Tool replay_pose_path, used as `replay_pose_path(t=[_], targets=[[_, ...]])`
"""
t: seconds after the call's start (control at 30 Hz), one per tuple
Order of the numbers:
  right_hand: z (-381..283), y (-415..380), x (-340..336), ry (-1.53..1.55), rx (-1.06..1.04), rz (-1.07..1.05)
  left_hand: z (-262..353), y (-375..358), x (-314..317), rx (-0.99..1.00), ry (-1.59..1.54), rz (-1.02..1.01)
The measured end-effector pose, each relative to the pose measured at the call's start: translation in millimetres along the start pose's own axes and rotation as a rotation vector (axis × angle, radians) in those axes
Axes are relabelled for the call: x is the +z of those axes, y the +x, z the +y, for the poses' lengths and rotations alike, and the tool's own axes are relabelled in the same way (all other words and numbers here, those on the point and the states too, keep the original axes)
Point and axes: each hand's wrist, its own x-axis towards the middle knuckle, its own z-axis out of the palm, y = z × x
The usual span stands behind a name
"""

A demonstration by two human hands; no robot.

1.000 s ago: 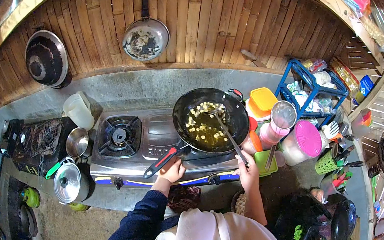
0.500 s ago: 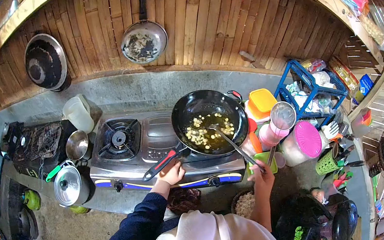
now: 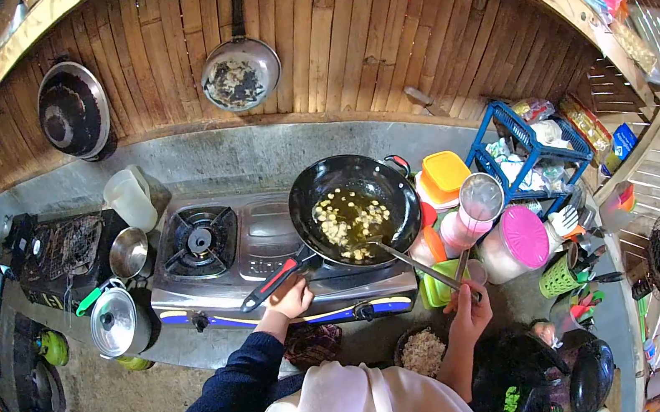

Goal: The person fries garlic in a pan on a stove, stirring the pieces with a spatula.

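A black wok sits on the right burner of the stove. Small pale-yellow food pieces lie in its oil. My left hand is closed against the underside of the red-and-black wok handle; its fingertips are hidden. In my right hand is the dark end of a long metal spatula. That spatula slants over the wok's near-right rim, and its head is down among the pieces, hard to make out. Below the right hand stands a bowl of rice-like grains.
The stove has a bare left burner. A lidded pot and a small saucepan stand left. A pink-lidded container, an orange-lidded box and a blue rack crowd the right. Pans hang on the bamboo wall.
My right hand has moved down and to the right, drawing the spatula's head toward the wok's near rim. The food pieces have shifted. My left hand stays by the handle.
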Motion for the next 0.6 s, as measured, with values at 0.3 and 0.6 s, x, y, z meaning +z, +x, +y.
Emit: replay_pose_path(t=[0.3,0.6], targets=[[13,-5,19,-0.003,0.054,-0.128,1,0,-4,-0.013,0.006,-0.046],[31,1,46,-0.021,0.165,-0.253,0,-1,0,-0.054,0.016,-0.051]])
